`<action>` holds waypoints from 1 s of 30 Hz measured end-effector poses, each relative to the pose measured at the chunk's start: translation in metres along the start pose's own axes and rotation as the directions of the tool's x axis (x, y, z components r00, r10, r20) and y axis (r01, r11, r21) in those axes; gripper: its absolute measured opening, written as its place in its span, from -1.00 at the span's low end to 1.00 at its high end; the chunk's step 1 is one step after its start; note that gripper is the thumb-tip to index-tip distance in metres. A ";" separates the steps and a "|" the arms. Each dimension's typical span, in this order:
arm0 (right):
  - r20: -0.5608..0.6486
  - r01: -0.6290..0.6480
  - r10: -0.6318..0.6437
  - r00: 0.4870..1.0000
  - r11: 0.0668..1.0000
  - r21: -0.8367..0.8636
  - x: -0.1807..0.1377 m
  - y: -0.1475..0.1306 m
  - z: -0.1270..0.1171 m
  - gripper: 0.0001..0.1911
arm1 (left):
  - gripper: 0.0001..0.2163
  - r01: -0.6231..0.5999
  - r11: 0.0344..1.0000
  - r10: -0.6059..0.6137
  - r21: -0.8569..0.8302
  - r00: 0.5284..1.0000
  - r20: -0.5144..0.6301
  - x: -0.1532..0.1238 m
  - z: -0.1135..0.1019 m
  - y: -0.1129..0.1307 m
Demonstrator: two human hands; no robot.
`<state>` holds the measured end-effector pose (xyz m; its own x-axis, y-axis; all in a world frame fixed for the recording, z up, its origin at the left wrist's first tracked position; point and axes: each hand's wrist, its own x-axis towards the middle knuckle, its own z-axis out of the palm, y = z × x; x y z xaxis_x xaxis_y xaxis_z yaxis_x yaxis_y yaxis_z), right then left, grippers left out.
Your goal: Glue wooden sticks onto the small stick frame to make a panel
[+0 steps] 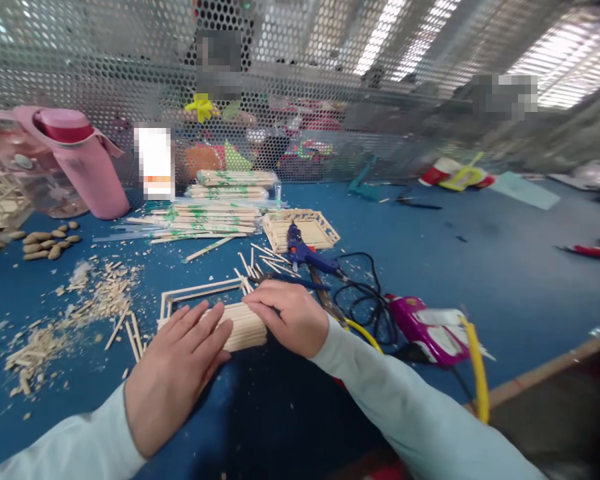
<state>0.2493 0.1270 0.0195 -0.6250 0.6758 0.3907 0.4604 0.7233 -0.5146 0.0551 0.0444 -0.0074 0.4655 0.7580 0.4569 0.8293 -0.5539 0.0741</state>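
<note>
A panel of wooden sticks glued side by side (245,325) lies on the blue table (480,267) in front of me. My left hand (175,373) rests flat on its left part, fingers stretched out. My right hand (287,317) is curled over the panel's right end, fingers bent and pressing on the sticks. A square frame of sticks (200,292) lies just behind the panel. A blue glue gun (307,255) sits beyond my right hand, its black cord (365,300) looping to the right.
Bundles of chopsticks (215,217) and a small stick tray (300,229) lie further back. Wood chips (80,307) and nuts (45,243) cover the left. A pink bottle (87,163) stands far left. A magenta tool (425,327), yellow tube (475,373) and mesh screen (330,80) are nearby.
</note>
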 end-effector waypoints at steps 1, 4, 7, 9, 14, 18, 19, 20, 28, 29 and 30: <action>-0.048 -0.049 0.049 0.998 0.999 0.017 0.000 0.002 -0.006 -0.76 | -0.71 -0.007 1.000 0.007 -0.005 1.000 -0.013 -0.001 0.000 -0.001; -0.259 -0.241 0.242 0.935 0.970 0.036 0.001 0.016 -0.033 -0.71 | -0.70 -0.022 1.000 0.021 -0.020 0.999 -0.035 -0.001 -0.002 -0.002; -0.272 -0.342 0.297 0.915 0.929 -0.138 0.006 0.046 -0.057 -0.70 | -0.70 -0.018 1.000 0.017 -0.023 1.000 -0.022 0.000 -0.003 -0.001; -0.127 -0.342 0.318 0.940 0.875 -0.342 0.008 0.069 -0.061 -0.57 | -0.70 -0.010 1.000 0.010 -0.016 1.000 -0.014 0.000 -0.003 0.000; -0.008 -0.352 0.422 0.907 0.745 -0.567 0.005 0.113 -0.045 -0.38 | -0.73 0.016 1.000 -0.016 0.020 1.000 -0.003 0.002 -0.003 0.003; -0.048 -0.343 0.394 0.918 0.727 -0.594 0.003 0.128 -0.039 -0.53 | -0.72 0.043 0.999 -0.043 -0.002 0.999 0.031 0.005 -0.004 0.004; -0.049 -0.345 0.395 0.917 0.730 -0.590 0.004 0.129 -0.040 -0.57 | -0.72 0.049 0.999 -0.048 -0.008 0.998 0.035 0.005 -0.004 0.004; -0.051 -0.348 0.394 0.918 0.735 -0.582 0.006 0.128 -0.041 -0.61 | -0.72 0.052 0.999 -0.051 -0.011 0.998 0.033 0.005 -0.004 0.004; -0.353 -0.513 0.385 0.853 0.746 -0.425 0.009 0.091 -0.064 -0.78 | -0.72 0.038 0.999 -0.038 -0.020 0.999 0.017 0.001 -0.003 0.004; -0.365 -0.520 0.390 0.845 0.760 -0.391 0.008 0.085 -0.068 -0.77 | -0.72 0.028 0.999 -0.028 -0.026 0.999 0.017 0.001 -0.003 0.003; -0.363 -0.510 0.387 0.847 0.785 -0.353 0.006 0.079 -0.071 -0.75 | -0.72 0.021 0.999 -0.021 -0.032 1.000 0.017 0.001 -0.004 0.003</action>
<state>0.3261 0.1982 0.0354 -0.1224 0.9043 0.4090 0.9024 0.2730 -0.3334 0.0565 0.0421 -0.0032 0.4532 0.7751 0.4402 0.8287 -0.5483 0.1122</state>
